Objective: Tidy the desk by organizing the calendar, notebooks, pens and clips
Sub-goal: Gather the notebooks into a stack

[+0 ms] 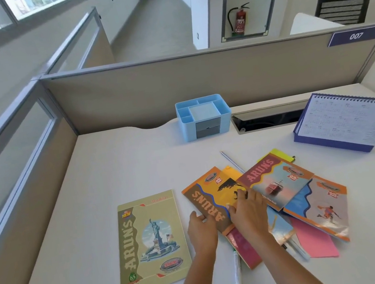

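Both left hand (201, 229), right hand (247, 208) touch orange notebook (210, 193).

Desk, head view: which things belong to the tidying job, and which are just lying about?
Job: orange Arun's notebook, green Statue of Liberty notebook, overlapping notebook pile, blue spiral desk calendar, silver pen, white marker, light-blue plastic organiser.
Lying about: red fire extinguisher, black chair, blue 007 sign.

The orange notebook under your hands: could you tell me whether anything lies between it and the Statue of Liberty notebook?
Nothing visible does: only bare desk separates the orange notebook from the Statue of Liberty notebook, beside the left hand gripping the orange one's edge. The red notebook overlaps its far right corner.
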Action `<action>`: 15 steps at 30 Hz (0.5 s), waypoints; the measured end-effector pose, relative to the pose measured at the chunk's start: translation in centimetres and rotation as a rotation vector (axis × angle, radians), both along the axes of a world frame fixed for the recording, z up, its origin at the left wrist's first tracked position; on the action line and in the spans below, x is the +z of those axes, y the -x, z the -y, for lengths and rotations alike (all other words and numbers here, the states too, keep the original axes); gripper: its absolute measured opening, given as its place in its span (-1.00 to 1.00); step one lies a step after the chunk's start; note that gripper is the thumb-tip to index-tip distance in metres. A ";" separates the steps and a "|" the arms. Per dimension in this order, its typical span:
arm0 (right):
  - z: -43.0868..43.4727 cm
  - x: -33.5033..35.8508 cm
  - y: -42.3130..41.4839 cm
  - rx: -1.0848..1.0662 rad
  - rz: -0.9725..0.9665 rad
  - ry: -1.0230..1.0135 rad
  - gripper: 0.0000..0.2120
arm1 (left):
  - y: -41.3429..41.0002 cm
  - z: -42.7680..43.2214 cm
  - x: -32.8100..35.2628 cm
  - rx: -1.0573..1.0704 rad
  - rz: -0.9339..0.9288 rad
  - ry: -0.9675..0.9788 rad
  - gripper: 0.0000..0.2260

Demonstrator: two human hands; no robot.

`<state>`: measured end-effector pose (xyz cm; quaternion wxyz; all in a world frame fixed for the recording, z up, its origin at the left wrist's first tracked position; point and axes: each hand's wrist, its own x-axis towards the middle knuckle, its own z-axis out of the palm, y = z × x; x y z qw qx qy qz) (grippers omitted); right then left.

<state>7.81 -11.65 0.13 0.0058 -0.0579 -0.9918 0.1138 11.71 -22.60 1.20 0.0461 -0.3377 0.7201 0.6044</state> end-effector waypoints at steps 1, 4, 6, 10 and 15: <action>0.2 0.0 -0.1 0.006 -0.002 -0.005 -0.57 | 0.3 0.2 -0.3 0.015 0.000 -0.018 -0.72; 0.9 0.1 -0.4 0.025 -0.019 0.012 -0.64 | 1.1 1.0 -1.0 0.078 -0.014 -0.120 -0.88; 1.3 0.2 -0.5 0.028 -0.043 0.044 -0.67 | 1.4 1.5 -1.0 0.133 -0.030 -0.245 -0.85; 1.2 0.4 -0.4 0.052 -0.053 0.169 -0.57 | 1.6 2.6 -0.6 0.120 -0.116 -0.321 -0.80; 1.8 2.1 -0.6 -0.037 0.019 0.465 -0.35 | 1.0 6.4 1.0 0.103 -0.145 -0.304 -0.79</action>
